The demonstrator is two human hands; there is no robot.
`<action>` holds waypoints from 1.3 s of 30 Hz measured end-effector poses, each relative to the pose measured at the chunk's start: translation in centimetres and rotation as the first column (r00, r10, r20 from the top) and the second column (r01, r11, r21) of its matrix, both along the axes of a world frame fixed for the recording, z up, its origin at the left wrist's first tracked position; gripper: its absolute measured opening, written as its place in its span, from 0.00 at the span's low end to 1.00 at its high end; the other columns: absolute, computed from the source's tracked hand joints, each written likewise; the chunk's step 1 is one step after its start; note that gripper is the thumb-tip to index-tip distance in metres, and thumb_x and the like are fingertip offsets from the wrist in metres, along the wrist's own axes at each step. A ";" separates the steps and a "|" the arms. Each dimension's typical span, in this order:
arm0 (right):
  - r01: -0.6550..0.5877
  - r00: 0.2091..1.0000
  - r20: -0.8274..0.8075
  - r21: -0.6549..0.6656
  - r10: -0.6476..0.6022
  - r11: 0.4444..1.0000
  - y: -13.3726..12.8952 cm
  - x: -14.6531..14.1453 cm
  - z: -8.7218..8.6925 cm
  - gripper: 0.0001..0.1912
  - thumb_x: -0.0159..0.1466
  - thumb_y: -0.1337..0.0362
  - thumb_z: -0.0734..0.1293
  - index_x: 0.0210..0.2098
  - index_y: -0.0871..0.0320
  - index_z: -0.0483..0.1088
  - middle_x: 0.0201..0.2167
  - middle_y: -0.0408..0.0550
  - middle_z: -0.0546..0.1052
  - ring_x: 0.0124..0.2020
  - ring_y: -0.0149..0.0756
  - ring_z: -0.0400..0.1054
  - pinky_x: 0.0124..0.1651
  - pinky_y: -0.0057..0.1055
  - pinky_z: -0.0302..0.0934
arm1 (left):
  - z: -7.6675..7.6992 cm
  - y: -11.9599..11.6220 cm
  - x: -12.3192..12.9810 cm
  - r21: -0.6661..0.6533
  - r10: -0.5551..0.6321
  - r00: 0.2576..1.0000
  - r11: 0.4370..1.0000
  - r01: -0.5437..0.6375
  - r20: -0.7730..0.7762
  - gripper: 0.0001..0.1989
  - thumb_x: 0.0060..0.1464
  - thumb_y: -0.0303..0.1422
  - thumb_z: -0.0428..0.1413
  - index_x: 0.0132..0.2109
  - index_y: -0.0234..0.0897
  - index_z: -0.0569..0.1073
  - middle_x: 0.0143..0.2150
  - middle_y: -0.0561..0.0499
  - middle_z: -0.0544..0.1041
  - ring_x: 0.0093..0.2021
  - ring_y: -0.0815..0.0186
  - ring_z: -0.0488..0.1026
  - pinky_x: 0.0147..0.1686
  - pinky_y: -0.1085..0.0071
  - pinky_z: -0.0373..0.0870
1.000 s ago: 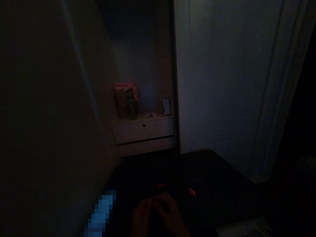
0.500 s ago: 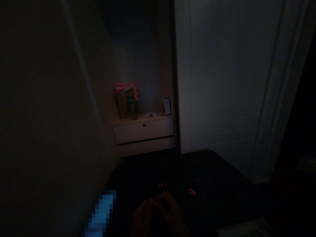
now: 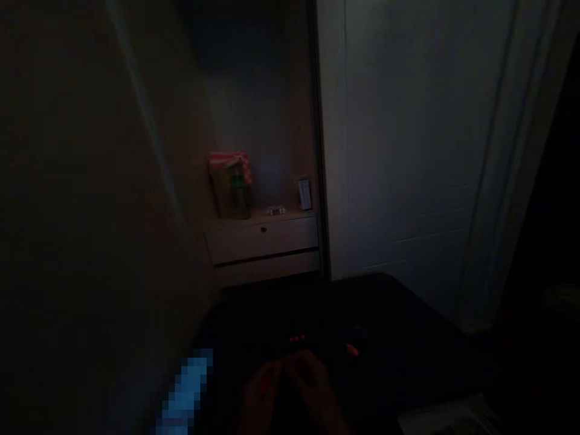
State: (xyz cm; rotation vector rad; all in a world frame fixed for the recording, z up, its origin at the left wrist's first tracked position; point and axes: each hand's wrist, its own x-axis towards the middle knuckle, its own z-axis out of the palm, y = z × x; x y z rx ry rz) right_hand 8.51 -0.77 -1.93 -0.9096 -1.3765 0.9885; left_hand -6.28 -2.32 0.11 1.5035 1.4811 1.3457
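In the dim light, my left hand [image 3: 260, 393] and my right hand [image 3: 310, 383] meet at the fingertips over the dark table. A red lump [image 3: 265, 385] shows in the curled fingers of my left hand. The fingers of my right hand are pinched together; a faint reddish spot shows where the hands meet, too dark to name. Just beyond them lie three small red balls [image 3: 296, 339] in a row. To their right sits an orange-red elongated piece [image 3: 352, 350], with a dark purplish lump [image 3: 361, 331] behind it.
The black tabletop [image 3: 385, 302] reaches toward a pale door panel [image 3: 408, 151]. Behind it, a drawer unit [image 3: 263, 241] carries a green bottle [image 3: 240, 196], a red-and-white bag [image 3: 229, 160] and a small box [image 3: 304, 193]. A light sheet [image 3: 448, 417] lies at the near right; a pixelated bright patch [image 3: 185, 389] is left.
More red shows in my left hand now. My fingertips have shifted slightly against each other, and the view has moved a little. The balls and the orange-red piece stay in place.
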 end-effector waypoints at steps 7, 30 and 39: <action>0.031 0.999 -0.012 -0.058 -0.032 0.998 0.1 0.0 0.2 0.20 0.62 0.44 0.71 0.35 0.56 0.79 0.35 0.50 0.81 0.40 0.44 0.76 0.44 0.35 0.67 | -0.4 0.3 -0.2 0.007 -0.018 1.000 1.000 0.018 0.022 0.34 0.44 0.64 0.58 0.42 0.38 0.84 0.45 0.41 0.85 0.47 0.53 0.82 0.51 0.62 0.77; 0.067 0.998 -0.005 -0.068 -0.068 0.995 0.0 -0.1 -0.8 0.25 0.62 0.41 0.69 0.45 0.55 0.81 0.46 0.55 0.83 0.49 0.51 0.76 0.54 0.43 0.67 | -0.4 0.1 0.0 0.017 0.053 0.997 0.998 -0.052 -0.057 0.36 0.45 0.69 0.54 0.31 0.38 0.81 0.30 0.46 0.82 0.33 0.59 0.79 0.36 0.68 0.76; -0.033 0.998 0.051 0.028 0.032 0.999 -0.2 0.1 0.2 0.14 0.65 0.51 0.69 0.37 0.53 0.81 0.36 0.49 0.82 0.40 0.43 0.76 0.47 0.36 0.67 | -0.6 0.2 0.0 -0.022 0.063 0.996 0.998 -0.064 -0.058 0.37 0.45 0.70 0.51 0.27 0.37 0.77 0.26 0.49 0.77 0.29 0.63 0.74 0.32 0.70 0.70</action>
